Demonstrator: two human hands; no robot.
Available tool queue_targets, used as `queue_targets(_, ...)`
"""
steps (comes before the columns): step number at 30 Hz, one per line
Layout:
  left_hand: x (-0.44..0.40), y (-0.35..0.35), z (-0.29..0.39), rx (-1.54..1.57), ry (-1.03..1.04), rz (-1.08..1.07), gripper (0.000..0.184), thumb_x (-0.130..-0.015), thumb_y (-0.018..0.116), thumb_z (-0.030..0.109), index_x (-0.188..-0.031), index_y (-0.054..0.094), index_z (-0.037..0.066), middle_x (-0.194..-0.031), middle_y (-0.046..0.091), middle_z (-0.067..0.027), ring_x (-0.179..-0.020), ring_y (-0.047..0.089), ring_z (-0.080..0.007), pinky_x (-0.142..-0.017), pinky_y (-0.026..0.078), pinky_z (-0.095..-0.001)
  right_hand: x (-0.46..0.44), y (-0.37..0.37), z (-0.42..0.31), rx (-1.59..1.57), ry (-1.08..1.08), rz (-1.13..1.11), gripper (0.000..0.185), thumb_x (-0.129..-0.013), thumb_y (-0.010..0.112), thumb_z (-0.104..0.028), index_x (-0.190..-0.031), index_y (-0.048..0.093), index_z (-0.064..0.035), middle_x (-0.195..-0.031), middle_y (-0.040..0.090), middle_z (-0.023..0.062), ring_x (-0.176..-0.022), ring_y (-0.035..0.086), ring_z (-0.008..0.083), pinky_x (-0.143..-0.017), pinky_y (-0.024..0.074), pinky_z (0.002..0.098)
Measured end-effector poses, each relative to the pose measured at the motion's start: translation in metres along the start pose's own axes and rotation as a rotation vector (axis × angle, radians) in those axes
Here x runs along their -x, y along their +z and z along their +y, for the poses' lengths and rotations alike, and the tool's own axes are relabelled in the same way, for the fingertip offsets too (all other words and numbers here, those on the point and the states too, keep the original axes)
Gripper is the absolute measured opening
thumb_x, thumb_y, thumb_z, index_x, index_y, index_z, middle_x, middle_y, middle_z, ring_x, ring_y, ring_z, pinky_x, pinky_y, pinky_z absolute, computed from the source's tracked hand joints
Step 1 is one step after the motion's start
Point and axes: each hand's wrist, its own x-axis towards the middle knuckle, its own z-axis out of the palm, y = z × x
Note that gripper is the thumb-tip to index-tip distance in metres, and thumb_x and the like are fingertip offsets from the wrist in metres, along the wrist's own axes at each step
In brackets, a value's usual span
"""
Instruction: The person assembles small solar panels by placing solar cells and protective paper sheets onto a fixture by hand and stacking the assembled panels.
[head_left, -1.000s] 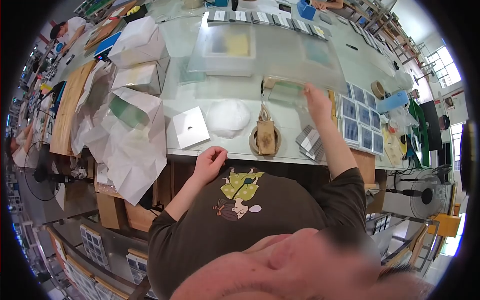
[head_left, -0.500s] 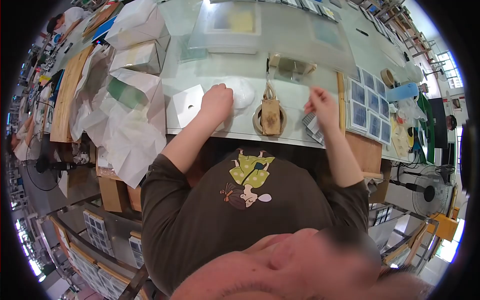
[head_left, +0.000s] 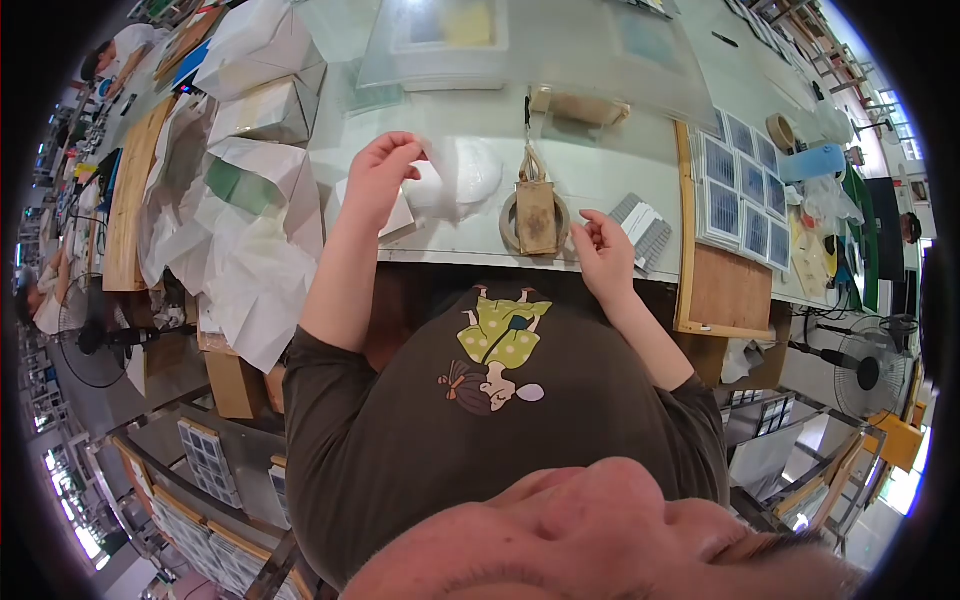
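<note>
My left hand (head_left: 383,178) is raised at the left of the worktop, thumb and fingers pinched on the edge of a thin translucent film (head_left: 436,172). The film hangs beside a clear, rounded pile of film (head_left: 477,170). Below this hand, partly hidden by it, sits a white box or card stack (head_left: 397,217). My right hand (head_left: 603,250) hovers at the table's front edge, fingers loosely curled and apart, holding nothing visible. Left of it, a worn wooden block with a cord loop (head_left: 536,215) lies over a round ring (head_left: 508,222). A grey-and-white stack of strips (head_left: 643,230) lies to its right.
A frosted clear panel (head_left: 570,60) spans the back of the table. On the right stands a wooden-framed tray of dark-paned pieces (head_left: 722,185). Crumpled white paper (head_left: 255,270) and white wrapped boxes (head_left: 265,110) fill the left. A co-worker (head_left: 130,50) sits at far left.
My left hand has moved left and up, now lifting film off the pile. My right hand has come down and left toward the wooden block, uncovering the strips.
</note>
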Motion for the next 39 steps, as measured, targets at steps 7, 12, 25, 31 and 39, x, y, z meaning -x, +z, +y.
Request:
queue_targets(7, 0.054, 0.079, 0.000, 0.856, -0.101, -0.233, 0.016, -0.092, 0.049, 0.009, -0.099, 0.058, -0.001, -0.096, 0.063, -0.0109, -0.095, 0.062, -0.0207, -0.084, 0.050, -0.0333, -0.025, 0.005, -0.083, -1.022, 0.638, -0.398, 0.036, -0.092, 0.055, -0.010, -0.125, 0.047, -0.0005, -0.088, 0.061, 0.0045, -0.071, 0.058, 0.0089, -0.056, 0.0461, 0.0210)
queue_targets(12, 0.048, 0.078, -0.006, 0.611, -0.268, -0.385, 0.015, -0.090, 0.052, 0.017, -0.091, 0.060, 0.004, -0.090, 0.065, -0.0056, -0.071, 0.057, -0.0113, -0.058, 0.046, -0.0255, -0.035, 0.010, -0.036, -0.681, 0.377, -0.293, 0.040, -0.091, 0.055, -0.008, -0.129, 0.045, -0.0005, -0.085, 0.060, 0.0036, -0.067, 0.057, 0.0083, -0.053, 0.0442, 0.0208)
queue_targets(25, 0.038, 0.093, -0.022, -0.478, 0.007, -0.175, 0.037, -0.076, 0.072, 0.037, -0.070, 0.063, 0.002, -0.061, 0.060, -0.0060, -0.055, 0.054, -0.0143, -0.054, 0.044, -0.0291, -0.033, 0.008, -0.010, 0.030, 0.182, -0.024, 0.048, -0.073, 0.071, -0.013, -0.117, 0.056, -0.0008, -0.067, 0.057, 0.0014, -0.062, 0.053, 0.0091, -0.062, 0.0458, 0.0247)
queue_targets(31, 0.033, 0.093, -0.024, -0.466, -0.052, -0.182, 0.039, -0.074, 0.074, 0.039, -0.067, 0.062, 0.002, -0.059, 0.059, -0.0055, -0.054, 0.053, -0.0142, -0.053, 0.044, -0.0297, -0.033, 0.011, -0.002, -0.092, 0.175, -0.030, 0.047, -0.077, 0.073, -0.008, -0.118, 0.054, 0.0041, -0.069, 0.051, -0.0038, -0.059, 0.045, 0.0021, -0.054, 0.0381, 0.0168)
queue_targets(39, 0.036, 0.092, -0.021, -0.489, -0.078, -0.224, 0.043, -0.074, 0.068, 0.045, -0.070, 0.064, 0.002, -0.067, 0.063, -0.0127, -0.065, 0.061, -0.0276, -0.061, 0.048, -0.0368, -0.029, 0.012, -0.003, -0.085, 0.173, -0.033, 0.044, -0.078, 0.071, -0.006, -0.117, 0.054, 0.0033, -0.069, 0.051, -0.0040, -0.059, 0.044, 0.0018, -0.054, 0.0374, 0.0163)
